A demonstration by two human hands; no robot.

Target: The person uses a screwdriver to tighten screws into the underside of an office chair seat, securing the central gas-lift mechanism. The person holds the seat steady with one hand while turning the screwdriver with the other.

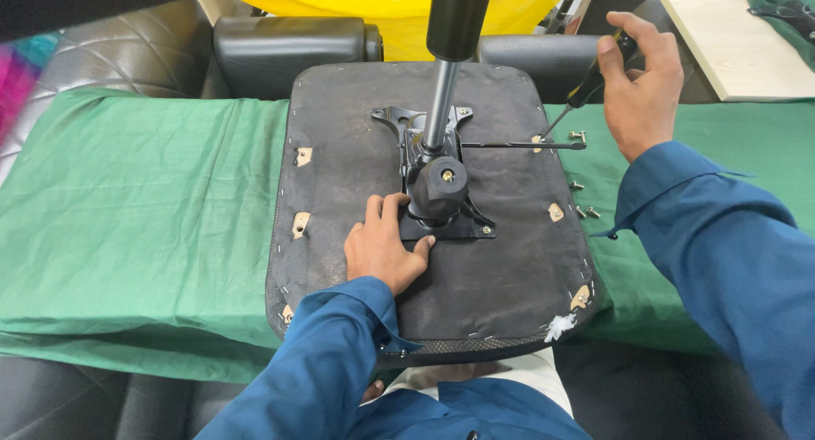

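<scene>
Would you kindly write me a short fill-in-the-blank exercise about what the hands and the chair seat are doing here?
1. The upturned seat base lies on a ____ cloth.
2. The right hand holds a ____.
3. The left hand rests flat beside the black metal ____.
4. Loose ____ lie on the cloth near the seat's right edge.

Missing words: green; screwdriver; plate; screws
</scene>
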